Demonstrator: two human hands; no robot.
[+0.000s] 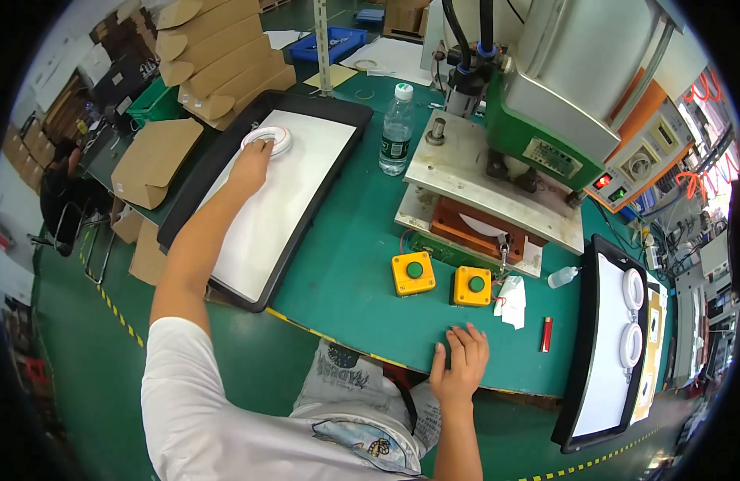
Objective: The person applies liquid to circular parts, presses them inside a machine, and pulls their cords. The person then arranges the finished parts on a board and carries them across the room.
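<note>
Right hand: palm down on the near edge of the green bench (pixel 362 313), fingers loosely spread and holding nothing, so the right hand (pixel 460 365) is basically just parked there.
Red stick thing: small red item (pixel 546 334) lying flat, off to the right of that hand.
Button boxes: two yellow ones with green buttons, left box (pixel 402 282) and right box (pixel 461 297), both sitting in front of the press.
Bits beside them: crumpled white tissue (pixel 512 305), then a little clear bottle (pixel 561 277) tipped on its side.
Right tray: black tray (pixel 578 381) with a white sheet in it, plus two white rings, an upper one (pixel 642 289) and a lower one (pixel 640 346).
Left hand: arm stretched out, and the left hand (pixel 254 166) has its fingers drawn together on the near edge of a white ring (pixel 286 142). Can't tell if it's gripped or only touched.
That ring: toward the far end of the left tray (pixel 306 105), on its white sheet.
Press: big green-and-grey machine (pixel 546 120), orange control box (pixel 649 152) behind it to the right.
Water bottle: clear bottle (pixel 396 132), upright, between left tray and press.
Way back: stacked brown cardboard boxes (pixel 226 60) on the left, blue bin (pixel 347 50) beyond.
</note>
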